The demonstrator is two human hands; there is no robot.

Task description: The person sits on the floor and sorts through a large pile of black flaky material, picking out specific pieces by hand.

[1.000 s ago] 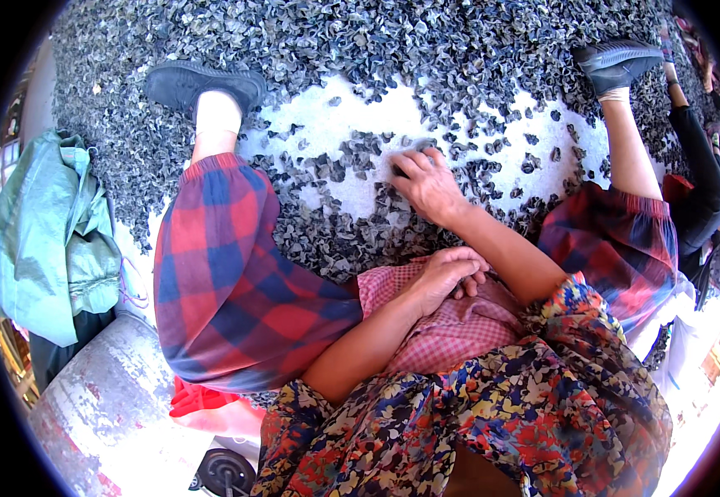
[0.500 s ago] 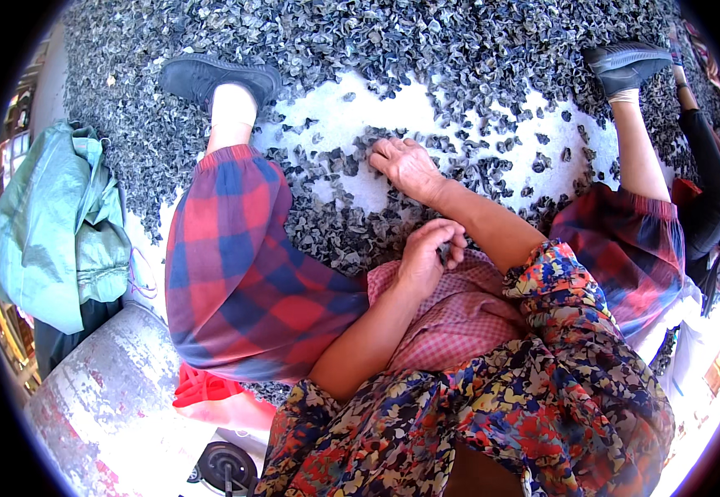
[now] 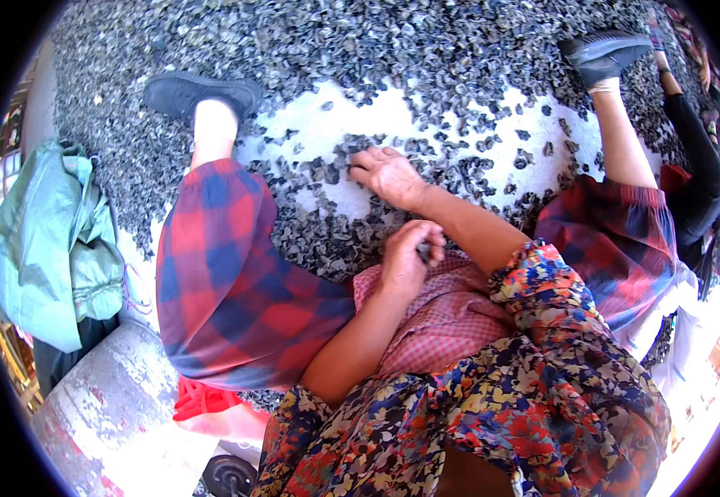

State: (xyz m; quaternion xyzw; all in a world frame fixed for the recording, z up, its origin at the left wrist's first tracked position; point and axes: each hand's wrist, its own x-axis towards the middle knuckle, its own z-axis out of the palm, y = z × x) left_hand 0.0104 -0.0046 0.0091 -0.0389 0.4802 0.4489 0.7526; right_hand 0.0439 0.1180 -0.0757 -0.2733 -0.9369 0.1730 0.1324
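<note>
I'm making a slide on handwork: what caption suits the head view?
Right hand among dark, crinkled pieces resembling dried wood-ear fungus; left hand curled by pink gingham cloth.

A multicoloured patterned blouse (image 3: 542, 398) is worn with pink gingham cloth (image 3: 451, 323), red-and-blue checked gathered-cuff trousers (image 3: 219, 286) and dark shoes (image 3: 198, 94).

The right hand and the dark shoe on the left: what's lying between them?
In the head view, the stretch between the right hand and the left shoe shows a pale surface with loose dark pieces scattered over it.
</note>
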